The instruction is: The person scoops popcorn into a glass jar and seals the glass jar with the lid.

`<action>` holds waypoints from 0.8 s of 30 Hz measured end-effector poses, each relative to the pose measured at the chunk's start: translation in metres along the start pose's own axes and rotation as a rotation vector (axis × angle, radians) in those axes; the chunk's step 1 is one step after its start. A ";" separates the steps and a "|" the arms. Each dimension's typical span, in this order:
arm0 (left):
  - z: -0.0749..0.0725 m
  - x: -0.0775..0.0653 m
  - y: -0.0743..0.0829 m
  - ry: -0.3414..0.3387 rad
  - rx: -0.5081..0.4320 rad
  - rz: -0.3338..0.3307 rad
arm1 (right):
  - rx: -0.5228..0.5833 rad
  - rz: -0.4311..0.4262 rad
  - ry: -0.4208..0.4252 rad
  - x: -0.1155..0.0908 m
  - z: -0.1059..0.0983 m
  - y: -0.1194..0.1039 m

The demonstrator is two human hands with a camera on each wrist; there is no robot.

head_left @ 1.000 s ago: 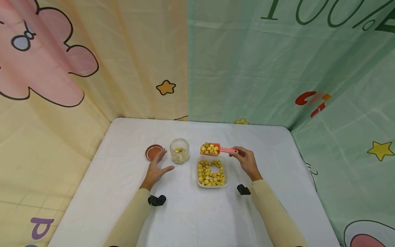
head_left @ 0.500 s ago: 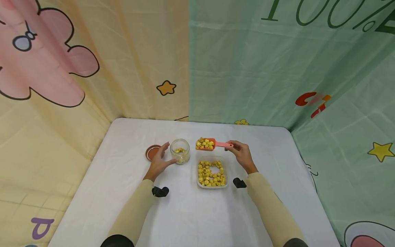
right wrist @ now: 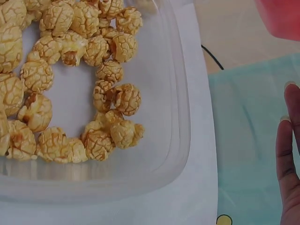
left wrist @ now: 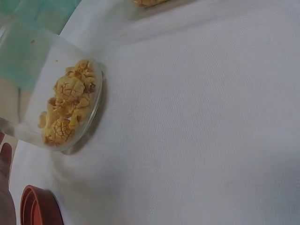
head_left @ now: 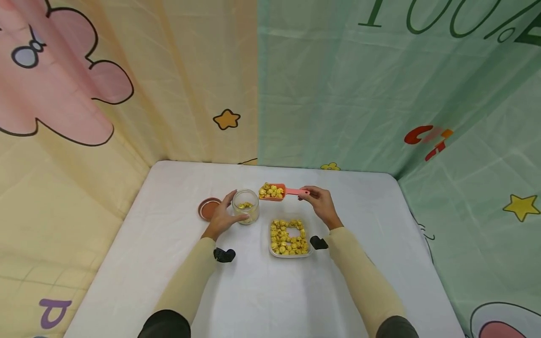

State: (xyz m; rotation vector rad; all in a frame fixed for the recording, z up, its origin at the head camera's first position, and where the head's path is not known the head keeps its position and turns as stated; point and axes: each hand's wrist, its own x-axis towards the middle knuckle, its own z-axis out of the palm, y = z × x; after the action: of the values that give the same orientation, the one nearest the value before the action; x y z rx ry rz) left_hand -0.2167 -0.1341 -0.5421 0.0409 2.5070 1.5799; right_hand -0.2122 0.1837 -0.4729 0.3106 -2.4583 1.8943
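Observation:
In the head view my left hand (head_left: 221,218) is at a clear glass jar (head_left: 252,217), thumb on its front and fingers round its left side. A little popcorn (left wrist: 68,101) lies in the bottom of the jar, seen in the left wrist view. My right hand (head_left: 320,203) pinches the handle end of a pink-orange scoop (head_left: 292,191). Popcorn (head_left: 270,190) heaps the scoop, whose front edge is close to the jar's right rim. In the right wrist view only part of the scoop (right wrist: 283,18) shows, with fingers (right wrist: 284,159) below it.
Nearer to me than the scoop stands a clear plastic container (right wrist: 185,122) of popcorn, with a bare patch in its middle. A reddish-brown lid (head_left: 207,209) lies left of the jar. White cloth (head_left: 270,295) covers the table; printed curtains (head_left: 329,94) hang behind.
My right hand has carried the loaded scoop leftward and away from me, from above the container toward the jar. My left hand has moved right and closed in round the jar.

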 end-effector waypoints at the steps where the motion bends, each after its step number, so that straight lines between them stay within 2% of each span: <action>1: 0.000 0.001 0.000 -0.004 -0.002 -0.006 | 0.003 -0.002 -0.004 0.001 0.002 0.000; 9: 0.001 0.004 0.000 -0.025 -0.028 -0.064 | 0.038 -0.007 -0.012 0.015 0.012 0.027; 15: 0.002 0.007 -0.001 -0.031 -0.060 -0.080 | 0.035 -0.039 -0.010 0.017 0.021 0.028; 24: 0.003 0.007 -0.001 -0.040 -0.120 -0.089 | 0.026 0.001 -0.031 0.015 0.027 0.019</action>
State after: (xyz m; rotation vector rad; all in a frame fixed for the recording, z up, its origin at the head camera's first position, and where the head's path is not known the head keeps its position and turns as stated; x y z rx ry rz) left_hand -0.2234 -0.1313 -0.5449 -0.0534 2.3459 1.6727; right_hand -0.2276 0.1596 -0.4957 0.3421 -2.4552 1.9373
